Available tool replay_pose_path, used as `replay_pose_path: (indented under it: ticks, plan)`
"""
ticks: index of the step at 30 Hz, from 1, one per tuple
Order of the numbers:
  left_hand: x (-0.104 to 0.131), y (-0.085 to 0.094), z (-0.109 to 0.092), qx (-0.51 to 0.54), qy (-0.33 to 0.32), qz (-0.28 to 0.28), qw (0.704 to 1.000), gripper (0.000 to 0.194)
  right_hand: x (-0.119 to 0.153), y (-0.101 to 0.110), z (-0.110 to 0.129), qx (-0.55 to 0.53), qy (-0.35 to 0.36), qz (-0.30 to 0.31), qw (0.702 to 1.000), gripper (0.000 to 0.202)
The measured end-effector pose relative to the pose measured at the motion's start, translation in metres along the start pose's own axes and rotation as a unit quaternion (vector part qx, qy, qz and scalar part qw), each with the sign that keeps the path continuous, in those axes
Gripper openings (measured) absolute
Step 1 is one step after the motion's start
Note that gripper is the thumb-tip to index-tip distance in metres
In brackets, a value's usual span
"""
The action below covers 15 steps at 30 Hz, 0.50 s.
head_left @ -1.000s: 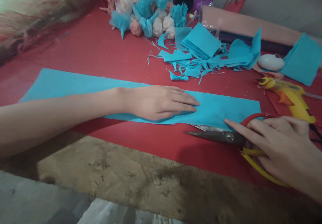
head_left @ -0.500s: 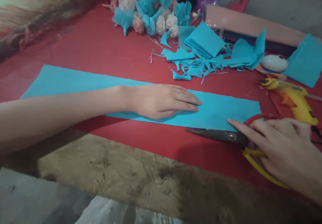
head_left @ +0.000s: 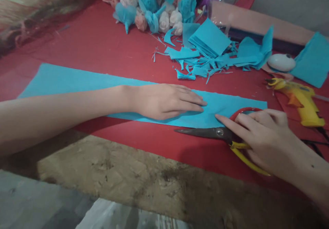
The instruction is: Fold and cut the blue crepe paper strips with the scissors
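A long strip of blue paper (head_left: pixel 74 77) lies across the red table surface. My left hand (head_left: pixel 164 101) rests flat on the middle of the strip, fingers stretched out to the right. In my right hand (head_left: pixel 259 133) is a pair of scissors (head_left: pixel 205 132) with one red and one yellow handle. Their dark blades point left along the strip's near edge and look closed together. My right index finger reaches out over the paper, touching or just above it.
Blue paper scraps (head_left: pixel 205 64) and a stack of blue squares (head_left: pixel 210 38) lie beyond the strip. Paper roses (head_left: pixel 154 9) are bunched at the back. A yellow glue gun (head_left: pixel 300 98) and a white oval object (head_left: pixel 281 62) sit at right. The table's wooden front edge (head_left: pixel 123 167) is nearer me.
My right hand has slid left along the strip with the scissors. My left hand stays in place on the paper. The view has shifted slightly.
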<state>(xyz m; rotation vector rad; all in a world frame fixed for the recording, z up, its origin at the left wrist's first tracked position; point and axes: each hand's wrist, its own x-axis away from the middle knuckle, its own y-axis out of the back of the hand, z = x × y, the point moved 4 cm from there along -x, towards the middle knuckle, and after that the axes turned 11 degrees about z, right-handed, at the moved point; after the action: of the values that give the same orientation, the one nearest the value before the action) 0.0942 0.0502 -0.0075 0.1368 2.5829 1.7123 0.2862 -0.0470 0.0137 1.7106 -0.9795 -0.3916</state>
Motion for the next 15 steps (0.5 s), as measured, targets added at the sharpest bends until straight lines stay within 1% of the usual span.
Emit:
replay_pose_path:
  ticks: [4,9,15]
  plan:
    - [-0.0001,0.0001,0.0010,0.009,-0.002,-0.007,1.000,0.045,-0.0010,0.0010,-0.0008,-0.014,0.023,-0.015,1.000,0.052]
    - [0.0000,-0.0003,0.0019,0.017,-0.002,-0.011,1.000,0.044,0.0024,0.0014,-0.0035,-0.040,0.057,-0.020,0.997,0.051]
    - [0.0000,-0.0003,0.0009,-0.007,-0.019,-0.022,1.000,0.044,0.0074,0.0022,-0.0042,-0.052,0.105,-0.053,0.992,0.038]
